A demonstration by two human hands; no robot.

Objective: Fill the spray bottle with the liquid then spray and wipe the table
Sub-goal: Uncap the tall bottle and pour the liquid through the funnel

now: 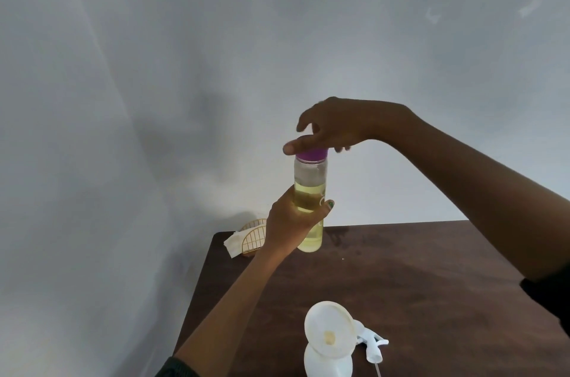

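Note:
My left hand grips a clear bottle of yellow liquid, held upright above the table's far left part. The bottle has a purple cap. My right hand sits on top of that cap, thumb and fingers curled round it. Near the front edge stands the white spray bottle with a white funnel in its neck. Its white spray head lies on the table just to the right, tube pointing toward me.
The dark brown wooden table stands in a corner of grey walls. At its far left corner is a gold wire napkin holder with white paper napkins.

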